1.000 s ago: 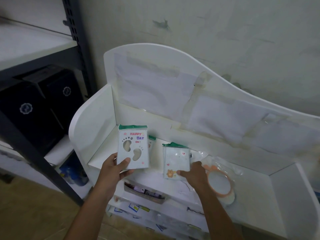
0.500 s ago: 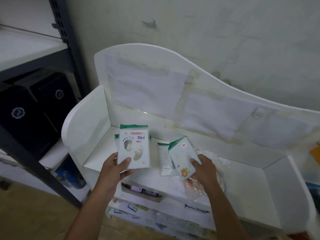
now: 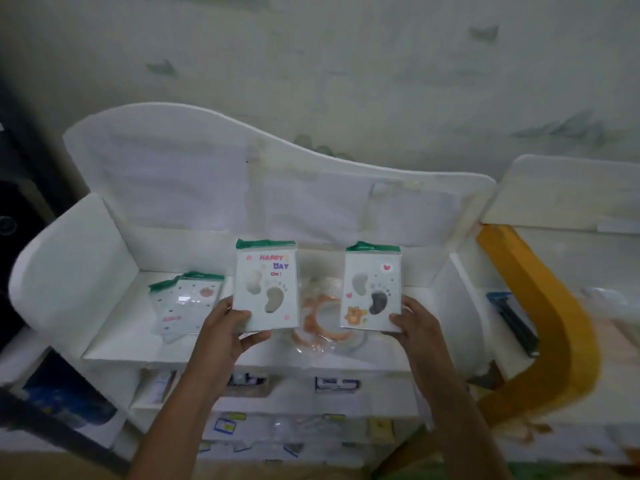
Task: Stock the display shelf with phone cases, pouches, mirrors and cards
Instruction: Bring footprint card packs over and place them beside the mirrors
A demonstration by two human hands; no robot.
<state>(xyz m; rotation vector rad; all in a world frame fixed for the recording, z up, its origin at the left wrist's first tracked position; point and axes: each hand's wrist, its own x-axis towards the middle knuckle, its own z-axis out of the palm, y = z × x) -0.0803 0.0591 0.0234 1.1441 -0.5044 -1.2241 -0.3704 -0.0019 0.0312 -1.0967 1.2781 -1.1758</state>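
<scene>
My left hand (image 3: 224, 329) grips the lower edge of a white phone case (image 3: 266, 284) in a green-topped bag, printed HAPPY DAY with footprint cutouts. My right hand (image 3: 417, 322) holds a second bagged case (image 3: 373, 286) with hearts and a small bear, upright over the top tier of the white display shelf (image 3: 114, 327). A third bagged case (image 3: 183, 303) lies flat on that tier to the left. Between the two held cases an orange-rimmed mirror (image 3: 317, 320) in clear wrap rests on the shelf.
Lower tiers of the shelf hold several small packets (image 3: 332, 384). A yellow-edged white unit (image 3: 540, 306) stands to the right with a dark blue-topped item (image 3: 512, 320) on it. Dark boxes (image 3: 14, 216) sit on a rack at the far left. The wall is close behind.
The view has swung right. My right hand has lifted the bear case off the shelf and holds it upright, right of the mirror. My left hand keeps its case.
</scene>
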